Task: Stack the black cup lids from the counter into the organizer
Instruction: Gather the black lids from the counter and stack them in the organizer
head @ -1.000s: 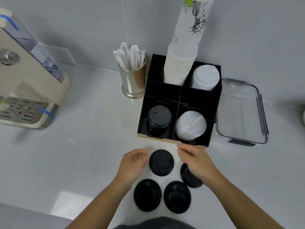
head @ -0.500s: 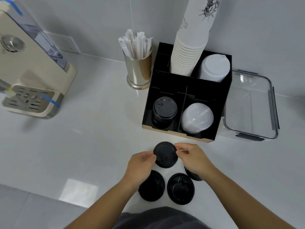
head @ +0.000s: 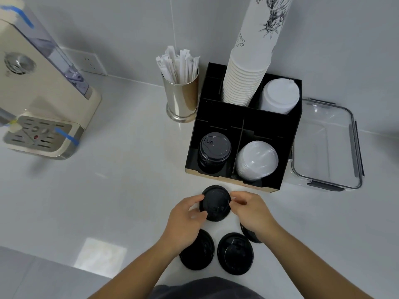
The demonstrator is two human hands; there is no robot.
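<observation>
Both hands pinched one black lid; best kept level toward the organizer's twelve-o'clock black stack.

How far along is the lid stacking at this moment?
Done: a black lid stack sits in the organizer. In hand: left hand and right hand grip one lid. Left: three counter lids.
</observation>
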